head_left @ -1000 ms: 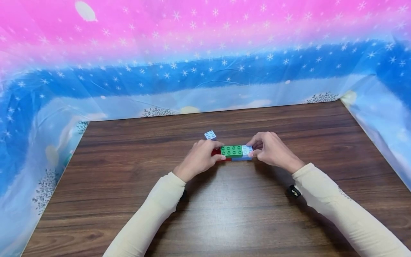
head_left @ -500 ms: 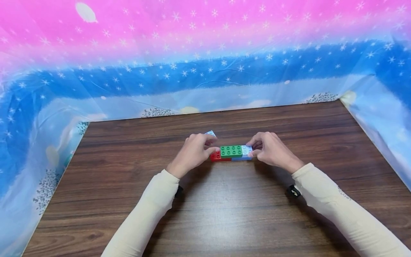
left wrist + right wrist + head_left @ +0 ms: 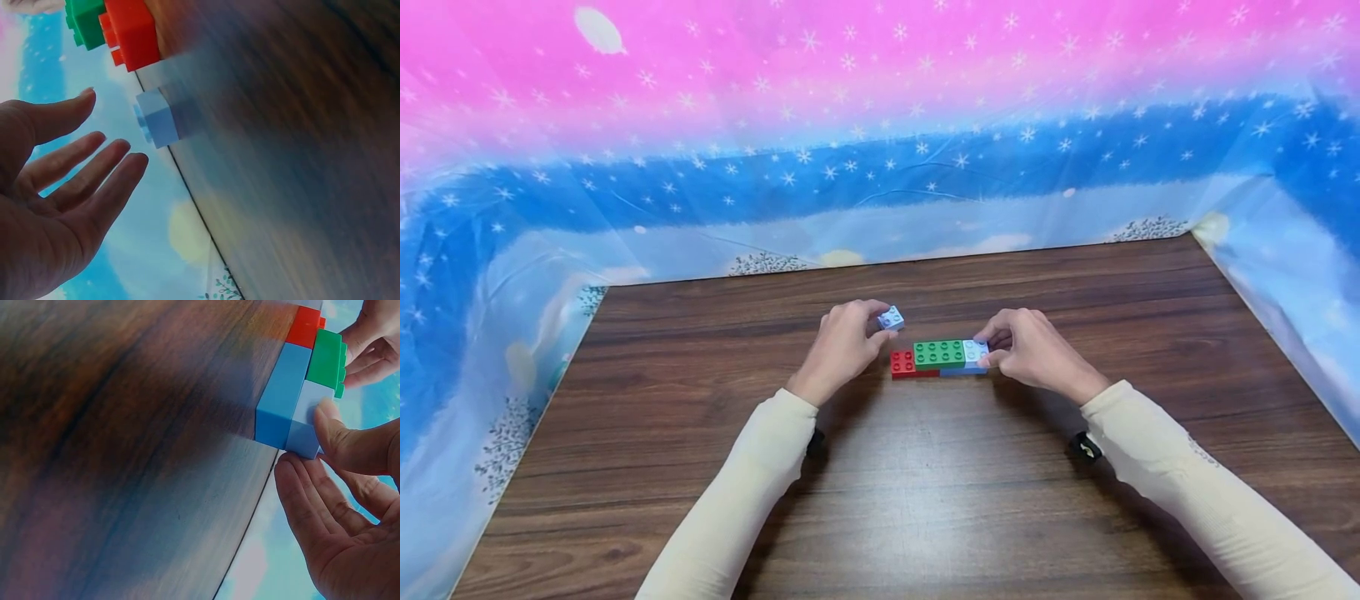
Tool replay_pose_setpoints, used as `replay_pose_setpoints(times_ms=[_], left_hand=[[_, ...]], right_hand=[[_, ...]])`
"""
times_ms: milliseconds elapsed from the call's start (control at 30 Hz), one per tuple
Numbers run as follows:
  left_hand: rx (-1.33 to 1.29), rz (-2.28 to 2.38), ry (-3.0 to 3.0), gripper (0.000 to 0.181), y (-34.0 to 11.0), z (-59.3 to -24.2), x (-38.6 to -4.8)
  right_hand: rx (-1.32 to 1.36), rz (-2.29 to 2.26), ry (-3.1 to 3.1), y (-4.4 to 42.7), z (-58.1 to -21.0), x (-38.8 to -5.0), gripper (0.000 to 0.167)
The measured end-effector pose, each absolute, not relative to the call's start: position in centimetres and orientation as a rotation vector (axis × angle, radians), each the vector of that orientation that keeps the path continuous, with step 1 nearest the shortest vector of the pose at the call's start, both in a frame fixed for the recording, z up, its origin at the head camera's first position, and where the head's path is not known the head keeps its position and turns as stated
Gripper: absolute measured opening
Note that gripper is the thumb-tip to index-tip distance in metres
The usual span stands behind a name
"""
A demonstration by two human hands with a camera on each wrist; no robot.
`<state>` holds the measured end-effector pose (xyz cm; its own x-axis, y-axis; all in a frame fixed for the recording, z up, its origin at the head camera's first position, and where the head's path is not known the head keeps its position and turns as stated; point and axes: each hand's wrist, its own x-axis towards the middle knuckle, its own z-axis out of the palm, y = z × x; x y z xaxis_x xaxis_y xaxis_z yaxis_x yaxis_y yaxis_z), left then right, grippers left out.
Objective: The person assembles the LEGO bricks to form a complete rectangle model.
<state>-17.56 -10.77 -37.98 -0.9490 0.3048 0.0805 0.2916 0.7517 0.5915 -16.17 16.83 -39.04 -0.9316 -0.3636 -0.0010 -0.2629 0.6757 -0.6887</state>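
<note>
A built row of toy bricks stands on the table: a red brick (image 3: pixel 902 362) and a blue brick (image 3: pixel 284 394) below, a green brick (image 3: pixel 938 354) and a small pale blue brick (image 3: pixel 310 419) on top. My right hand (image 3: pixel 1037 354) pinches the pale blue brick at the row's right end between thumb and fingers. Behind the row's left end sits a loose light blue brick (image 3: pixel 157 119), studs up. My left hand (image 3: pixel 846 342) is beside it, thumb and fingers spread; the left wrist view shows a gap between fingertips and brick.
The brown wooden table (image 3: pixel 700 417) extends around the bricks on all sides. A pink and blue snowflake-patterned cloth (image 3: pixel 850 150) hangs behind its far edge and at both sides.
My left hand has let go of the row's red end and moved left and back to the loose light blue brick. The right hand keeps its place on the row.
</note>
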Motion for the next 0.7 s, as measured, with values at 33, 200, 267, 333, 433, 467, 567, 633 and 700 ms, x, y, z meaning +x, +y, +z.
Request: replay_pose_setpoints(times_ms=[33,200,267,333,433,467,567,633,700], left_hand=[[0.486,0.977,2.924,0.040,-10.7,-38.0,-17.7],[0.436,0.964,2.935,0.041,-10.7,-38.3,-18.3],[0.420,0.965,2.938,0.041,-10.6,-38.5,-18.5],[0.403,0.972,2.934,0.041,-10.6,-38.6,-18.7],[0.380,0.985,2.920,0.041,-10.5,-38.8,-19.0],[0.371,0.984,2.914,0.042,-10.5,-38.9,-19.1],[0.345,0.976,2.896,0.043,-10.2,-39.0,-19.4],[0.325,0.966,2.888,0.044,-10.1,-39.0,-19.5],[0.302,0.956,2.888,0.045,-9.8,-39.1,-19.6]], right_hand=[[-0.516,-1.098,2.748,16.8,-39.0,-16.2,0.024],[-0.513,-1.107,2.742,16.9,-39.1,-16.3,0.024],[-0.510,-1.109,2.740,16.8,-39.1,-16.3,0.024],[-0.506,-1.109,2.738,16.8,-39.1,-16.3,0.024],[-0.501,-1.111,2.738,16.8,-39.1,-16.3,0.024],[-0.498,-1.111,2.738,16.8,-39.1,-16.3,0.024],[-0.491,-1.114,2.737,16.8,-39.1,-16.2,0.024],[-0.491,-1.117,2.736,16.8,-39.1,-16.2,0.024],[-0.493,-1.120,2.735,16.8,-39.1,-16.2,0.024]])
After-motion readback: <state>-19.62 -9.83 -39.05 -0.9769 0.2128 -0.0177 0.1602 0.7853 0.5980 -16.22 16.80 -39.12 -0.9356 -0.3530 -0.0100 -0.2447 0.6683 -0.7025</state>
